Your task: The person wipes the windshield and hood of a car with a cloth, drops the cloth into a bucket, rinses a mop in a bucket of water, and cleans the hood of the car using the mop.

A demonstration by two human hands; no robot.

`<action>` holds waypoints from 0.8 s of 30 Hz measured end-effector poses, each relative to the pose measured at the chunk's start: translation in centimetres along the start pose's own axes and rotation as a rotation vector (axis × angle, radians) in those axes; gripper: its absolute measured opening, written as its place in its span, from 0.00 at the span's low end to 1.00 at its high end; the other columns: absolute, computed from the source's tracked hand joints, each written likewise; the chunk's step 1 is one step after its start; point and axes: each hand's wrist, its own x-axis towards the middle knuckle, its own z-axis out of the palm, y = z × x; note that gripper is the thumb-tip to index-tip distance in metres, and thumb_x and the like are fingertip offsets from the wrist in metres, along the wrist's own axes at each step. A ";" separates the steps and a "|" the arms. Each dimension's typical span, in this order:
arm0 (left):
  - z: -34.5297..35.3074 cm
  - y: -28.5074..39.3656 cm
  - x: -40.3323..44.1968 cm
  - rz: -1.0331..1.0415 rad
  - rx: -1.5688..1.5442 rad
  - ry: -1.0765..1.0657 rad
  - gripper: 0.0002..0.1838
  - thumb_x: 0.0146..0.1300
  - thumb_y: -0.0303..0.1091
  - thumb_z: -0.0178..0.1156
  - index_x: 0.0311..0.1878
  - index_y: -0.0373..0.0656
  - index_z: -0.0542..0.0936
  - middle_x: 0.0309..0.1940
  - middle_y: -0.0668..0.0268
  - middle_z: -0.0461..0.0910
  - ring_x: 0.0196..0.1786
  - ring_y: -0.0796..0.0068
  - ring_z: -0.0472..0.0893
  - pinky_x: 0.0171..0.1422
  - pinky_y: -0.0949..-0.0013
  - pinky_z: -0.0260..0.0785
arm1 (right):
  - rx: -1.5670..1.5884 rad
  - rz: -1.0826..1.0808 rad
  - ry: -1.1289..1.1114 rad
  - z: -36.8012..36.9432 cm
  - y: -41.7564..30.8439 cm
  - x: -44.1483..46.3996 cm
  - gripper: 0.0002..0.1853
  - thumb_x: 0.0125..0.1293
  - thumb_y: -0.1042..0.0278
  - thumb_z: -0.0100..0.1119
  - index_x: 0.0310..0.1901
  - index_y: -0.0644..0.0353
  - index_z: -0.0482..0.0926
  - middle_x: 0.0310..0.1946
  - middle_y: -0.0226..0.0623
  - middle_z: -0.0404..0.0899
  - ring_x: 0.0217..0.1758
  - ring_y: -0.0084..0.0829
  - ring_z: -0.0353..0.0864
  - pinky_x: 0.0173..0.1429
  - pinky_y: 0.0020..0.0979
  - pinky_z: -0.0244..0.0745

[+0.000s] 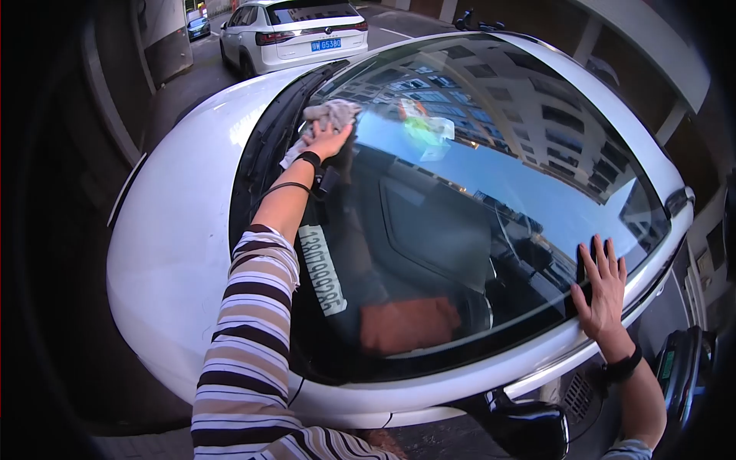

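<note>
My left hand (328, 141) presses a crumpled greyish cloth (331, 113) against the far lower part of the car's windshield (437, 222), beside the wiper cowl. Its fingers bend over the cloth, and a dark band circles the wrist. My right hand (602, 295) lies with fingers spread at the near side edge of the glass, holding nothing. The windshield reflects buildings and sky. Behind the glass are a card with large printed digits (322, 268) and a reddish-brown item (410, 323).
The white hood (184, 230) stretches to the left, with dark wipers (268, 142) along the glass base. A black side mirror (529, 425) juts out at the bottom. Another white car (295, 34) stands behind, near a wall.
</note>
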 end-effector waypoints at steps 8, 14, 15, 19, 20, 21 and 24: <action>-0.7 15.3 -6.2 0.471 -0.105 -0.144 0.39 0.61 0.73 0.27 0.72 0.67 0.55 0.76 0.66 0.34 0.75 0.40 0.28 0.69 0.28 0.24 | -0.040 0.010 -0.073 -0.3 -0.6 0.8 0.37 0.58 0.54 0.52 0.70 0.52 0.58 0.73 0.47 0.46 0.76 0.51 0.40 0.74 0.55 0.33; 2.6 28.8 -22.3 1.219 -0.001 -0.164 0.35 0.64 0.68 0.38 0.71 0.66 0.58 0.76 0.60 0.38 0.75 0.40 0.33 0.66 0.25 0.32 | -0.009 0.005 -0.116 -0.7 0.0 0.8 0.36 0.63 0.52 0.51 0.71 0.53 0.53 0.73 0.46 0.46 0.76 0.50 0.41 0.73 0.55 0.35; 2.6 28.9 -25.5 1.307 0.005 -0.161 0.33 0.65 0.65 0.41 0.71 0.66 0.58 0.75 0.59 0.38 0.75 0.40 0.34 0.66 0.25 0.32 | 0.020 0.008 -0.088 -0.1 0.7 0.9 0.36 0.66 0.53 0.49 0.71 0.58 0.51 0.72 0.47 0.47 0.76 0.47 0.43 0.73 0.54 0.36; 1.9 23.7 -33.3 1.541 0.098 -0.132 0.33 0.63 0.60 0.48 0.71 0.65 0.59 0.75 0.57 0.41 0.75 0.40 0.36 0.66 0.25 0.33 | 0.088 0.064 0.084 1.8 6.9 2.4 0.37 0.68 0.49 0.45 0.69 0.69 0.49 0.72 0.52 0.48 0.77 0.45 0.42 0.75 0.44 0.39; 0.9 22.3 -33.0 1.556 0.196 -0.158 0.34 0.62 0.60 0.50 0.71 0.65 0.59 0.75 0.57 0.41 0.75 0.41 0.37 0.66 0.25 0.33 | 0.029 0.106 0.083 1.5 7.9 3.0 0.38 0.68 0.48 0.45 0.69 0.69 0.49 0.72 0.51 0.48 0.77 0.44 0.42 0.76 0.44 0.39; 0.6 21.5 -31.3 1.496 0.170 -0.140 0.34 0.62 0.60 0.50 0.71 0.65 0.59 0.74 0.57 0.42 0.75 0.41 0.37 0.67 0.26 0.34 | 0.017 0.136 0.093 1.6 9.2 3.7 0.38 0.68 0.46 0.44 0.69 0.68 0.49 0.72 0.51 0.48 0.77 0.44 0.41 0.76 0.44 0.39; 4.5 18.8 -19.2 1.362 -0.179 0.034 0.38 0.58 0.63 0.53 0.71 0.65 0.59 0.75 0.56 0.42 0.76 0.44 0.37 0.69 0.29 0.33 | -0.021 0.117 0.039 1.4 12.1 5.1 0.39 0.67 0.39 0.41 0.71 0.57 0.51 0.72 0.48 0.47 0.77 0.44 0.41 0.75 0.50 0.38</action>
